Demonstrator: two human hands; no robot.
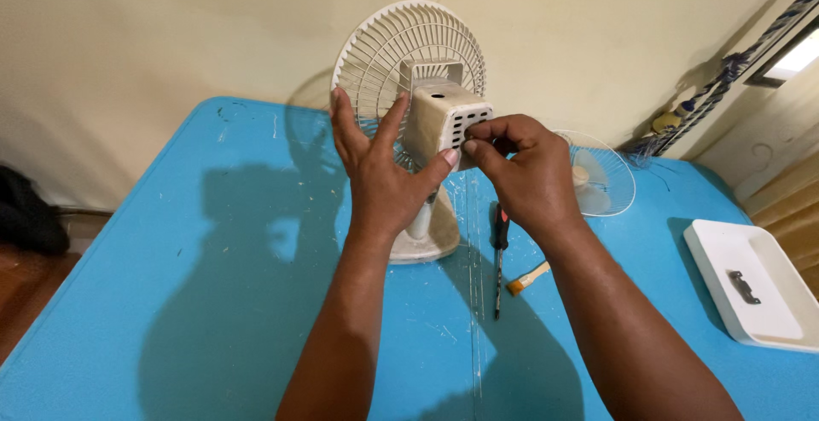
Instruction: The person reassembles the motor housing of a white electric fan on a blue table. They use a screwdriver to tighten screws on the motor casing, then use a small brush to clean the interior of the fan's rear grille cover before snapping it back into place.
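Both hands on a cream plastic desk fan's slotted motor housing (445, 122).
Left hand (380, 174), spread open, braces it at nine o'clock; right hand (520, 169) fingertips pinch its three o'clock edge.

Left hand (380, 174) braces fan (426, 88) guard; right hand (520, 169) pinches motor housing (448, 118) (screwdriver (501, 250) on table (171, 301)).

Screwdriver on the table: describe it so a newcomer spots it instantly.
On the blue table, look just right of the white fan's base. The screwdriver lies there, pointing toward the viewer: long, thin, with a black-and-red handle, unlike the short tan brush beside it.

Blue table (213, 319) bears fan (426, 114), screwdriver (501, 259), brush (529, 278), 1 tray (751, 289), seemingly grille (601, 178).
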